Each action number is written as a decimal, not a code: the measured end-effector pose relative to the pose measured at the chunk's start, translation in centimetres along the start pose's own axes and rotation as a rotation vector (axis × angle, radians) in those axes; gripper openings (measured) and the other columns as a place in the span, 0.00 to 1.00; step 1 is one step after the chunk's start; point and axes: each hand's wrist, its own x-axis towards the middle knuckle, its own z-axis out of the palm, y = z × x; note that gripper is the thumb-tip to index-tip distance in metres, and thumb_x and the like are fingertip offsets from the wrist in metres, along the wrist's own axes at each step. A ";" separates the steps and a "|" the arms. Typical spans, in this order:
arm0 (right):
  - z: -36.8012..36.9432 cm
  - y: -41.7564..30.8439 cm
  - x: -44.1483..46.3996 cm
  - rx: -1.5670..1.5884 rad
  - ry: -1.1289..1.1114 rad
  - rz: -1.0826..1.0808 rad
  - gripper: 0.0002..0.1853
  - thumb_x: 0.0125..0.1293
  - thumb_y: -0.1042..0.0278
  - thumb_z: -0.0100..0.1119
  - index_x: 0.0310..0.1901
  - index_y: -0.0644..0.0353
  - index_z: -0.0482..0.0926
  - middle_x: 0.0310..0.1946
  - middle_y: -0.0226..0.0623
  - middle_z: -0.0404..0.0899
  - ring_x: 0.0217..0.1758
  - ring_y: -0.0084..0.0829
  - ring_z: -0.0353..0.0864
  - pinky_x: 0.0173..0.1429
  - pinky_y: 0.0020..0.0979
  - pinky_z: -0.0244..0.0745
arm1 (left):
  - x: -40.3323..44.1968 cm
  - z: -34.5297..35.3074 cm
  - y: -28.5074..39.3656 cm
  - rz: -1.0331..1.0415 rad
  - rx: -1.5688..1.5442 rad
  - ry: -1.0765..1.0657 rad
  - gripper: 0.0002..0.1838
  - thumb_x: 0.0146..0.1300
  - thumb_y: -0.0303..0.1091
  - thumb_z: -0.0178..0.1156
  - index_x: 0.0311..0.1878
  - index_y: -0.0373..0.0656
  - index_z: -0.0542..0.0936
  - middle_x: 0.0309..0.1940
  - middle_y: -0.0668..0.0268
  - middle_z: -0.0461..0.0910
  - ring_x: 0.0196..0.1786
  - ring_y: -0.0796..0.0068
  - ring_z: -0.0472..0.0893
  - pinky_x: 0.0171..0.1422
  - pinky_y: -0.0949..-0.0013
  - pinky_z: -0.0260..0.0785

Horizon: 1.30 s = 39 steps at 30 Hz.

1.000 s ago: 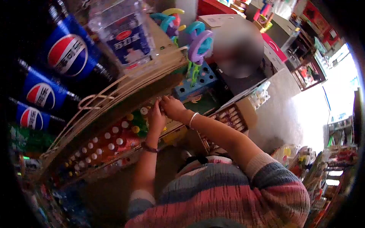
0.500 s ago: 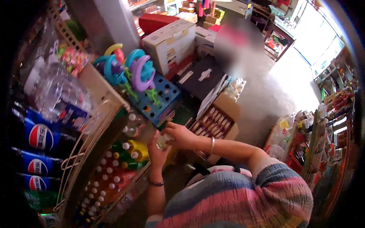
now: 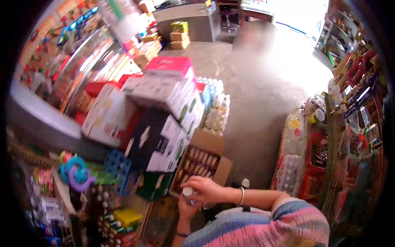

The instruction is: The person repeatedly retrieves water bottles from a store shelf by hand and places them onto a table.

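My two hands are together low in the middle of the head view, around a small bottle with a white cap. My left hand is wrapped round its body from below. My right hand, with a bangle on the wrist, closes on it from the side near the cap. Fingers hide most of the bottle. Just beyond the hands stands an open cardboard box, its flaps folded out, packed with several upright light-topped items.
Stacked cartons, one of them black, rise left of the open box. Plastic ring toys and a blue crate are farther left, above drink bottles. Shelves of goods line the right. A blurred person is ahead on the floor.
The view has swung right and up, so toys and crate now lie farther left and lower. Both hands still hold the bottle, whose white cap now shows.
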 end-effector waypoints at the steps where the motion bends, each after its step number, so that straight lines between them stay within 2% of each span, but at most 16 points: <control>1: -2.6 0.6 -1.3 0.012 0.045 0.024 0.21 0.57 0.63 0.64 0.52 0.59 0.75 0.42 0.44 0.75 0.47 0.46 0.75 0.51 0.42 0.72 | 1.4 2.7 0.7 0.005 0.074 -0.038 0.39 0.41 0.35 0.77 0.59 0.38 0.70 0.49 0.63 0.77 0.50 0.71 0.77 0.53 0.67 0.71; 2: -4.9 1.7 -2.7 -0.028 0.091 0.079 0.22 0.56 0.61 0.65 0.52 0.58 0.75 0.43 0.42 0.75 0.49 0.45 0.73 0.54 0.42 0.69 | 2.7 5.5 1.1 -0.049 0.070 -0.067 0.39 0.41 0.35 0.77 0.58 0.38 0.70 0.49 0.63 0.77 0.50 0.71 0.77 0.53 0.67 0.71; 4: -9.0 3.0 -5.3 -0.080 0.177 0.158 0.22 0.56 0.60 0.66 0.52 0.57 0.75 0.43 0.40 0.75 0.49 0.45 0.73 0.55 0.42 0.69 | 4.7 10.6 2.3 -0.160 0.055 -0.130 0.39 0.41 0.36 0.78 0.57 0.38 0.70 0.49 0.63 0.77 0.50 0.72 0.77 0.54 0.67 0.71; 7: -16.1 3.8 -8.5 -0.145 0.277 0.275 0.23 0.55 0.60 0.67 0.53 0.56 0.75 0.46 0.39 0.76 0.52 0.44 0.72 0.58 0.41 0.69 | 8.8 17.1 4.1 -0.190 0.092 -0.291 0.39 0.40 0.37 0.78 0.57 0.39 0.71 0.50 0.65 0.77 0.50 0.73 0.77 0.54 0.68 0.71; 10: -21.2 4.8 -10.8 -0.172 0.425 0.327 0.25 0.54 0.62 0.67 0.54 0.56 0.75 0.50 0.40 0.75 0.56 0.44 0.71 0.61 0.40 0.68 | 13.1 22.5 4.5 -0.210 -0.021 -0.464 0.37 0.40 0.37 0.78 0.55 0.39 0.72 0.49 0.65 0.77 0.50 0.74 0.77 0.54 0.67 0.72; 13: -24.7 5.8 -12.0 -0.214 0.532 0.377 0.28 0.52 0.63 0.69 0.56 0.57 0.72 0.53 0.41 0.73 0.59 0.46 0.70 0.63 0.40 0.67 | 17.0 26.3 3.9 -0.168 0.043 -0.532 0.36 0.42 0.32 0.76 0.57 0.40 0.71 0.49 0.66 0.77 0.51 0.75 0.76 0.56 0.67 0.71; 16: -27.7 7.1 -11.8 -0.247 0.586 0.379 0.34 0.49 0.66 0.71 0.59 0.60 0.69 0.57 0.44 0.69 0.60 0.47 0.70 0.63 0.40 0.68 | 21.0 29.6 2.0 -0.110 0.105 -0.567 0.34 0.41 0.33 0.77 0.54 0.40 0.73 0.47 0.65 0.79 0.49 0.75 0.78 0.55 0.67 0.71; 19: -32.0 9.1 -10.0 -0.246 0.590 0.460 0.33 0.49 0.66 0.71 0.58 0.61 0.69 0.56 0.45 0.70 0.60 0.47 0.70 0.63 0.40 0.68 | 25.5 32.9 2.5 -0.053 0.006 -0.595 0.33 0.41 0.34 0.76 0.54 0.41 0.74 0.45 0.65 0.80 0.48 0.75 0.79 0.55 0.68 0.72; 22: -36.6 12.5 -7.3 -0.328 0.564 0.530 0.32 0.50 0.66 0.71 0.57 0.62 0.70 0.56 0.46 0.70 0.58 0.48 0.71 0.62 0.39 0.69 | 31.3 35.8 2.8 -0.105 -0.113 -0.625 0.33 0.42 0.37 0.76 0.53 0.41 0.74 0.44 0.63 0.81 0.47 0.74 0.79 0.53 0.67 0.72; 25: -42.1 14.6 -2.9 -0.310 0.578 0.523 0.31 0.50 0.66 0.70 0.57 0.62 0.71 0.55 0.47 0.71 0.58 0.47 0.72 0.61 0.39 0.70 | 38.5 37.7 5.7 0.042 0.197 -0.602 0.33 0.42 0.40 0.76 0.52 0.41 0.75 0.43 0.61 0.81 0.47 0.73 0.80 0.53 0.67 0.72; 26: -44.0 15.1 -1.2 -0.304 0.594 0.530 0.31 0.51 0.65 0.70 0.57 0.62 0.71 0.55 0.47 0.71 0.57 0.46 0.73 0.60 0.39 0.71 | 41.3 38.5 6.3 0.037 0.168 -0.648 0.34 0.41 0.44 0.77 0.51 0.41 0.75 0.43 0.58 0.81 0.46 0.67 0.81 0.52 0.65 0.72; 29: -49.8 17.3 3.0 -0.367 0.584 0.567 0.30 0.52 0.64 0.70 0.57 0.59 0.71 0.56 0.44 0.70 0.59 0.43 0.73 0.60 0.37 0.70 | 49.3 40.9 5.6 0.166 0.183 -0.634 0.34 0.40 0.46 0.76 0.51 0.42 0.75 0.42 0.57 0.81 0.46 0.61 0.82 0.51 0.62 0.73; 30: -51.8 17.8 4.5 -0.355 0.579 0.604 0.31 0.51 0.65 0.71 0.57 0.59 0.71 0.57 0.43 0.70 0.59 0.42 0.73 0.60 0.37 0.70 | 51.5 41.9 6.7 0.134 0.140 -0.648 0.34 0.39 0.45 0.76 0.51 0.43 0.75 0.43 0.56 0.81 0.47 0.55 0.81 0.50 0.59 0.73; 34: -58.8 21.2 7.9 -0.329 0.655 0.542 0.33 0.48 0.66 0.72 0.57 0.59 0.71 0.57 0.42 0.70 0.59 0.43 0.73 0.60 0.39 0.71 | 60.0 45.6 8.3 0.199 0.276 -0.687 0.37 0.37 0.44 0.76 0.53 0.45 0.73 0.44 0.53 0.80 0.48 0.51 0.80 0.50 0.57 0.73; 37: -63.4 25.8 8.3 -0.362 0.727 0.501 0.32 0.48 0.68 0.72 0.57 0.59 0.71 0.57 0.42 0.71 0.57 0.45 0.74 0.59 0.39 0.71 | 65.4 49.5 6.7 0.266 0.344 -0.701 0.38 0.37 0.45 0.76 0.54 0.45 0.73 0.43 0.54 0.81 0.48 0.51 0.80 0.50 0.57 0.73; 39: -67.4 28.8 8.4 -0.298 0.716 0.518 0.32 0.49 0.68 0.71 0.57 0.60 0.71 0.56 0.43 0.71 0.56 0.47 0.74 0.59 0.39 0.72 | 68.6 52.6 7.5 0.135 0.309 -0.719 0.37 0.39 0.47 0.77 0.52 0.43 0.74 0.42 0.57 0.82 0.47 0.58 0.81 0.49 0.60 0.74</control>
